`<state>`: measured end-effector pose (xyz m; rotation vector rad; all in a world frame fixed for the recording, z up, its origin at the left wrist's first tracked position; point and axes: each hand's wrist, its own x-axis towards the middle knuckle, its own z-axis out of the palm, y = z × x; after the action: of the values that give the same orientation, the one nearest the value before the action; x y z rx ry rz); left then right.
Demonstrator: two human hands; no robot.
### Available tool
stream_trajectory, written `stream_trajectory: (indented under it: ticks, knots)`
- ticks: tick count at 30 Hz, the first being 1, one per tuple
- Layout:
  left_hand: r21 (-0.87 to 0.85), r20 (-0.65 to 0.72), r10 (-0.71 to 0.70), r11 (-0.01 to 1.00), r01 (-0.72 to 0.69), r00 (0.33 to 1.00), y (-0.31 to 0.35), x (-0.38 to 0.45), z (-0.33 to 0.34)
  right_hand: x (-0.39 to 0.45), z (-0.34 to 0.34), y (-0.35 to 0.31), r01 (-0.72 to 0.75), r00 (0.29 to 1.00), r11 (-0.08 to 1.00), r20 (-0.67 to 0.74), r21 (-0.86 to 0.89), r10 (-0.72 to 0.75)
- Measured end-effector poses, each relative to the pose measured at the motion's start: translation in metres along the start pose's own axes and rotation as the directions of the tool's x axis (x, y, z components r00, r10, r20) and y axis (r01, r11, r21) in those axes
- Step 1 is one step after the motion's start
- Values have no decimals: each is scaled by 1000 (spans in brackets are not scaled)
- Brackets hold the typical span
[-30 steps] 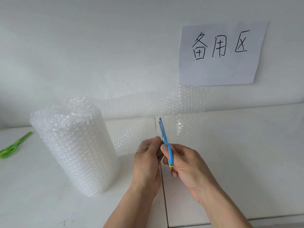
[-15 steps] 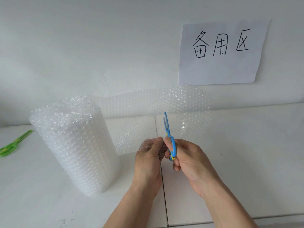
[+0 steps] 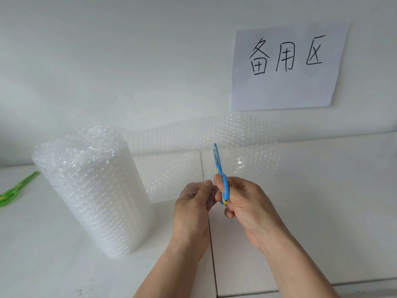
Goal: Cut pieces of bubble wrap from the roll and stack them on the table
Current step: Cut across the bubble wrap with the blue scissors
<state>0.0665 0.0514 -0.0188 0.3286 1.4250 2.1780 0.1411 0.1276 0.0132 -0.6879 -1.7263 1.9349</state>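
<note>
A big roll of clear bubble wrap (image 3: pixel 92 186) stands upright on the white table (image 3: pixel 311 211) at the left. A loose sheet (image 3: pixel 214 143) runs off it to the right, standing on edge. My left hand (image 3: pixel 193 211) pinches the sheet's lower edge between thumb and fingers. Just right of it, my right hand (image 3: pixel 247 203) grips blue scissors (image 3: pixel 219 168), whose blades point up into the sheet, slightly parted.
Green scissors (image 3: pixel 15 188) lie at the table's far left edge. A paper sign with handwritten characters (image 3: pixel 287 67) hangs on the white wall behind. A seam (image 3: pixel 211 244) between two tabletops runs under my hands.
The blue scissors have moved up the sheet and a little right, with my right hand following. My left hand has kept its pinch on the lower edge.
</note>
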Motion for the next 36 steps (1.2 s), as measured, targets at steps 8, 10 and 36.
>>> stream_trajectory:
  ticks: [8, 10, 36]
  knots:
    - [16, 16, 4, 1000, -4, 1000, -3, 2, -2, 4, 0, -3, 22, 1000, 999, -10, 28, -22]
    - [21, -3, -1, 1000, 1, 1000, -6, 2, -2, 5, -1, -4, 23, 1000, 999, -20, 34, -23]
    - [138, -81, 35, 990, -24, 996, -8, 1, -1, 21, -10, -10, -18, 1000, 993, -23, 113, 21]
